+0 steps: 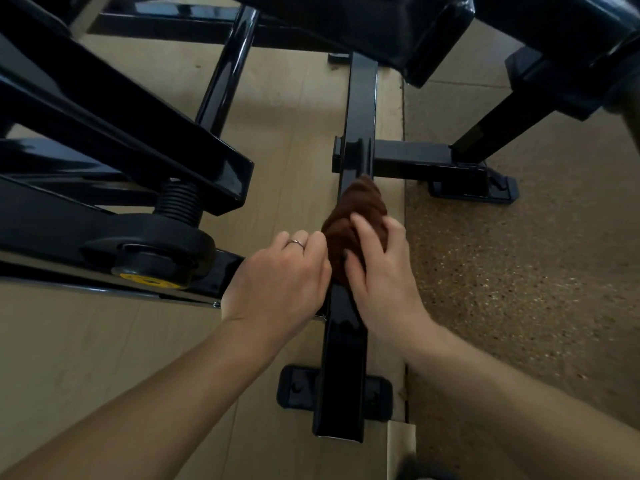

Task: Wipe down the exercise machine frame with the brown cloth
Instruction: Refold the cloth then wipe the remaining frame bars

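Observation:
A bunched brown cloth (pixel 360 206) lies on the black base bar (pixel 343 368) of the exercise machine frame, which runs away from me along the floor. My right hand (pixel 377 271) lies over the near part of the cloth, its fingers curled round it. My left hand (pixel 277 278), a ring on one finger, sits just left of the bar with its fingers bent against the cloth's left edge. Whether the left fingers hold the cloth is hidden.
A thick black arm with a pivot cap and yellow label (pixel 149 261) crosses at the left. A cross brace and foot plate (pixel 474 188) stand to the right on speckled flooring. Cardboard sheets (pixel 291 133) cover the floor under the frame. Another bolted foot plate (pixel 298 386) sits near me.

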`<action>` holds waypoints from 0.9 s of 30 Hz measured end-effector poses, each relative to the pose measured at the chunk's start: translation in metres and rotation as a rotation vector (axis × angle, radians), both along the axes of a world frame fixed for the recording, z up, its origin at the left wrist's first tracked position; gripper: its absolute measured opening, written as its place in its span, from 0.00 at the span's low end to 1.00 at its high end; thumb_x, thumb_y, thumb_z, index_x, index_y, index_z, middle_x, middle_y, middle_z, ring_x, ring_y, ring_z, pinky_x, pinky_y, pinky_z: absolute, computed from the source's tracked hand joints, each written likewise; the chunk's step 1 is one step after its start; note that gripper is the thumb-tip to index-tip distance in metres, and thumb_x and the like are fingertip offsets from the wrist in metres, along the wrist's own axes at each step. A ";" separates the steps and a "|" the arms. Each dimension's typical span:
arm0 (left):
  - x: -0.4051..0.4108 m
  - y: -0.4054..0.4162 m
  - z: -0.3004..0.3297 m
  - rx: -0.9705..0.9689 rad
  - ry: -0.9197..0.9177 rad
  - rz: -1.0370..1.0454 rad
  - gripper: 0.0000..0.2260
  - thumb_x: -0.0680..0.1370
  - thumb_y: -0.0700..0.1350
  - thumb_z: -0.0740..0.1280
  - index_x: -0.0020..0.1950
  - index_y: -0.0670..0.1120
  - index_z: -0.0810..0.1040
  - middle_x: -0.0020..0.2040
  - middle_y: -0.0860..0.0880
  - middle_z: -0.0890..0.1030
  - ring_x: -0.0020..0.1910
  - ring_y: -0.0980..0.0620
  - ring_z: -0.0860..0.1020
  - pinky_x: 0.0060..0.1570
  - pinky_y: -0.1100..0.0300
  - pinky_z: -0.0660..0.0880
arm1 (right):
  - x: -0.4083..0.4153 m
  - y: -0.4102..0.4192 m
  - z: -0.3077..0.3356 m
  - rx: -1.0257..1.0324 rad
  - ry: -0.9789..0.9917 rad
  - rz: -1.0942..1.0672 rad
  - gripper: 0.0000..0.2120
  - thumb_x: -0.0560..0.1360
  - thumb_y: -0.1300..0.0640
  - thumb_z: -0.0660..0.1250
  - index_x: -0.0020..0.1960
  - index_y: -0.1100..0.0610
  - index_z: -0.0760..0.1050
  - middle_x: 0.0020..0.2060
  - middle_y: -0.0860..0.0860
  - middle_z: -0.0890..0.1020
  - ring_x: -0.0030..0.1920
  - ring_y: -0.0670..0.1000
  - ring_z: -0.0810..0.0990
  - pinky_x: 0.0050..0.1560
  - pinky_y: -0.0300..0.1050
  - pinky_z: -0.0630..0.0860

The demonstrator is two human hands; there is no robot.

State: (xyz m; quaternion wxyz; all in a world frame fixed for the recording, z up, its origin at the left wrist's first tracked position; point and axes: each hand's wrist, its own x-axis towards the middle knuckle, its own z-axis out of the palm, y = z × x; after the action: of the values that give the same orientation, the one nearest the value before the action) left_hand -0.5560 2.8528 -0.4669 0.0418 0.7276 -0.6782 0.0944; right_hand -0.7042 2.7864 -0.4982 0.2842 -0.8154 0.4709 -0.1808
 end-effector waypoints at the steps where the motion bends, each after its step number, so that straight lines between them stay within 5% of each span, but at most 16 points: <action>1: 0.000 0.000 0.000 0.000 -0.006 0.000 0.12 0.85 0.47 0.54 0.45 0.47 0.73 0.38 0.48 0.75 0.36 0.48 0.73 0.30 0.56 0.64 | 0.006 -0.018 -0.001 -0.004 0.000 -0.003 0.25 0.84 0.50 0.59 0.80 0.53 0.62 0.76 0.59 0.59 0.72 0.58 0.65 0.72 0.54 0.69; 8: 0.000 -0.001 -0.002 -0.010 -0.020 0.021 0.11 0.84 0.45 0.55 0.43 0.47 0.71 0.36 0.49 0.71 0.34 0.50 0.68 0.31 0.57 0.58 | 0.063 -0.155 0.005 -0.015 0.038 -0.089 0.22 0.86 0.48 0.56 0.79 0.51 0.62 0.71 0.60 0.65 0.67 0.59 0.69 0.65 0.53 0.71; 15: 0.001 -0.002 -0.006 -0.019 -0.015 0.018 0.11 0.84 0.45 0.54 0.43 0.48 0.68 0.35 0.50 0.68 0.34 0.50 0.66 0.31 0.57 0.58 | 0.059 -0.190 -0.008 -0.110 -0.069 -0.176 0.20 0.86 0.47 0.55 0.76 0.50 0.66 0.63 0.58 0.73 0.59 0.57 0.77 0.60 0.53 0.77; 23: 0.002 -0.002 -0.006 0.000 -0.020 0.012 0.10 0.83 0.45 0.55 0.43 0.48 0.69 0.36 0.49 0.69 0.34 0.49 0.67 0.31 0.56 0.58 | 0.016 -0.195 -0.025 -0.345 0.332 -0.262 0.17 0.86 0.48 0.57 0.72 0.53 0.68 0.60 0.61 0.70 0.55 0.62 0.76 0.49 0.51 0.72; 27: 0.002 -0.002 -0.006 -0.005 -0.016 0.000 0.10 0.83 0.45 0.55 0.42 0.47 0.69 0.35 0.49 0.69 0.34 0.49 0.68 0.31 0.56 0.59 | -0.015 -0.194 -0.020 -0.438 0.483 -0.307 0.15 0.84 0.53 0.61 0.69 0.55 0.67 0.66 0.64 0.67 0.55 0.65 0.76 0.45 0.53 0.72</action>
State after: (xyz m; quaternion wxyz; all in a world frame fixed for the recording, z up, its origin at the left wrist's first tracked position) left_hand -0.5541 2.8512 -0.4730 0.0381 0.7267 -0.6782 0.1019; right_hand -0.7197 2.5929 -0.5178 -0.0470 -0.7958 0.5916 -0.1201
